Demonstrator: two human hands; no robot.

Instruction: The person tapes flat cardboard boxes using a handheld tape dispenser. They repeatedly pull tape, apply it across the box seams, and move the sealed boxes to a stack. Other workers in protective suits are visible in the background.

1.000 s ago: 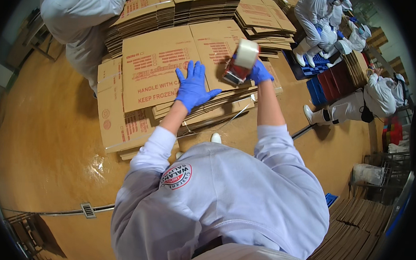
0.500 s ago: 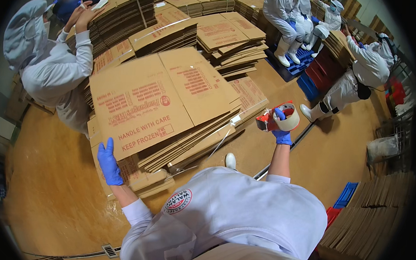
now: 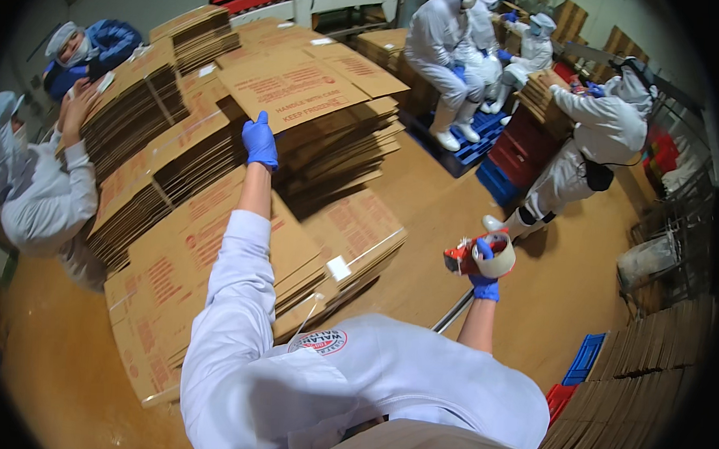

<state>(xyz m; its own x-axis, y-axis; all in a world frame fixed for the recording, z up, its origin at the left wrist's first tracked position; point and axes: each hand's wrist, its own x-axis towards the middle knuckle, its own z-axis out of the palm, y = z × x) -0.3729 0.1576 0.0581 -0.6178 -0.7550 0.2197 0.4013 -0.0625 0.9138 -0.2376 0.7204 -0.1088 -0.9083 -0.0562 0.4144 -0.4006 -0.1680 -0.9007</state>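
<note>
My left hand (image 3: 260, 140), in a blue glove, is stretched forward with its fingers closed at the near corner of a flat cardboard box (image 3: 289, 91). This brown, red-printed sheet lies over a far stack of flattened boxes (image 3: 339, 146), its near edge raised above a dark gap. Some of my left fingers are hidden by the cardboard. To the right, over the floor, my right hand (image 3: 485, 286), also blue-gloved, grips a red tape dispenser (image 3: 458, 258) carrying a wide roll of tape (image 3: 501, 260). Below my left arm lies a lower stack of flattened boxes (image 3: 178, 276).
A person in white (image 3: 44, 184) leans on the strapped stacks at left; another in blue (image 3: 100, 52) stands behind. At right, a person (image 3: 592, 131) works beside red and blue crates (image 3: 522, 156). Others sit over a blue pallet (image 3: 473, 145). More folded cardboard (image 3: 635, 393) stands lower right.
My left hand has moved from beside the near stack, where it was open, forward to the far cardboard. The view has shifted. My right hand still holds the tape dispenser, slightly lower in view.
</note>
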